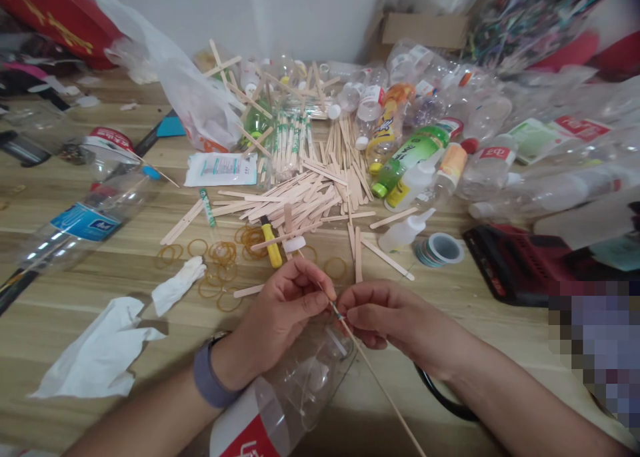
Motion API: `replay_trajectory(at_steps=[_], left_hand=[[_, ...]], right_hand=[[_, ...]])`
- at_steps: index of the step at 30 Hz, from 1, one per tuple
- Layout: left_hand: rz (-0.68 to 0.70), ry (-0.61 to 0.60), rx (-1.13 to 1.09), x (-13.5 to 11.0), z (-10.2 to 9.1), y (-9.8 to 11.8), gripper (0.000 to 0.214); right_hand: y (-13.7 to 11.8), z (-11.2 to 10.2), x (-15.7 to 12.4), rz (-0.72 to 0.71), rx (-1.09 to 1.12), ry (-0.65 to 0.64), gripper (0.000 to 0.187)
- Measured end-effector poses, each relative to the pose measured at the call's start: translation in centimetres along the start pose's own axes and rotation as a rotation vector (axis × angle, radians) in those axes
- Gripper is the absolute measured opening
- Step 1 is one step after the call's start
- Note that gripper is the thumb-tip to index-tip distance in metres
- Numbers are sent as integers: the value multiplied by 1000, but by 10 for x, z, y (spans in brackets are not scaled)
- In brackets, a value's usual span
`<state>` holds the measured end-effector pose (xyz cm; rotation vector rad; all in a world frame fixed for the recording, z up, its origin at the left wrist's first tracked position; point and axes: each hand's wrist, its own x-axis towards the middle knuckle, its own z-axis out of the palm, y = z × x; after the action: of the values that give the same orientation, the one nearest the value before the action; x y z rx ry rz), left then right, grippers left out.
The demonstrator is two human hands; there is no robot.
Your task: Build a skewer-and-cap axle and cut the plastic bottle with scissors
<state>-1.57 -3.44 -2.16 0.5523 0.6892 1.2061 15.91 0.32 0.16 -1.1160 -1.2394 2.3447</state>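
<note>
My left hand (285,310) and my right hand (385,314) meet over a clear plastic bottle (285,397) with a red label that lies near the table's front edge. Both hands pinch a thin wooden skewer (373,370) that runs from between the fingertips down to the lower right. At the spot where the fingers meet, something small and dark is wrapped on the skewer. I wear a grey band (207,377) on my left wrist.
A heap of wooden craft sticks (310,197) lies in the middle of the wooden table (80,297), with rubber bands (223,254), a yellow-handled tool (271,244), a glue bottle (405,230) and a tape roll (443,249). Empty bottles (450,137) crowd the back right; crumpled tissues (105,350) lie left.
</note>
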Motion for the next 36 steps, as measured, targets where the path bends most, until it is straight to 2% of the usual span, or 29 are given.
replay_trajectory(at_steps=[14,19,26,32,36], left_hand=[[-1,-15,-26,0,1,0,21],[5,-15,-18,0,0,0,22],[-3,5,-12,0,1,1,21],[-9,15,-11,0,-1,0,21],[-21,29,-10,0,0,0,21]], right_hand=[[-7,-5,-1,-1,-137,42,22],[-18,-11,-6,-9,-292,131,28],[-20,-12,-7,-230,-337,210,21],[-15,-9,-9,-395,-620,337,40],[-14,-5,-12,-393,-633,286,46]])
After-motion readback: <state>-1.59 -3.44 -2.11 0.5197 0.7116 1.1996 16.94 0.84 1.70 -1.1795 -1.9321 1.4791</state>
